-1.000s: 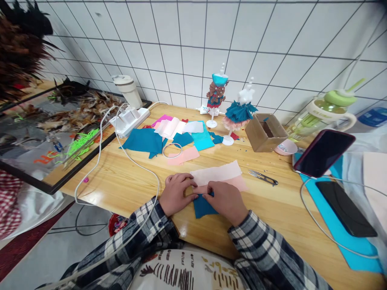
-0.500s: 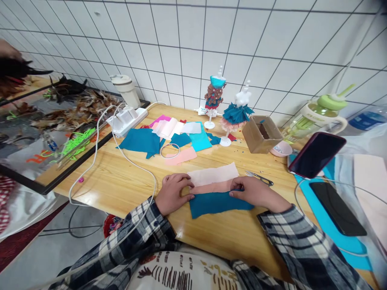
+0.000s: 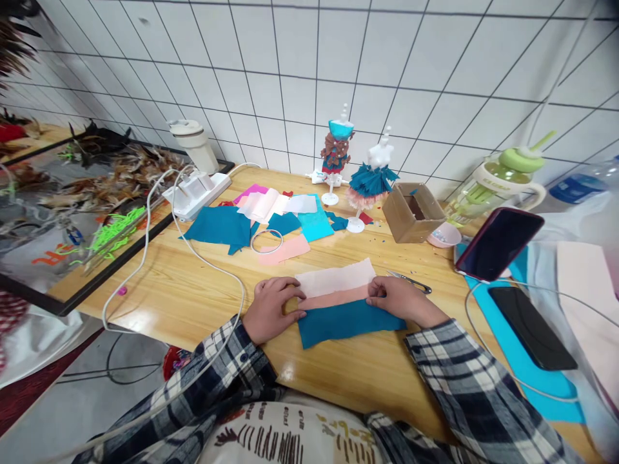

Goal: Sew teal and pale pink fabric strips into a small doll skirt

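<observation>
Three overlapping fabric strips lie in front of me: a pale pink one (image 3: 333, 278) at the back, a salmon one (image 3: 336, 296) in the middle and a teal one (image 3: 348, 323) nearest me. At their left ends rests my left hand (image 3: 271, 308), thumb and fingers apart, fingertips on the cloth edge. My right hand (image 3: 401, 299) pinches the right end of the strips between thumb and fingers. Small snips (image 3: 411, 281) lie just behind my right hand, partly hidden by it.
Cloth scraps (image 3: 220, 225) and a ring (image 3: 267, 241) lie behind the strips. Farther back stand two dressed mini mannequins (image 3: 370, 180), a cardboard box (image 3: 414, 212) and a bottle (image 3: 503, 187). Phones (image 3: 532, 328) are at right; a white cable (image 3: 213, 261) crosses at left.
My right fingers have closed slightly on the strips' right end, and the hands have otherwise barely moved. The view has shifted slightly; the feathers held at far left have risen.
</observation>
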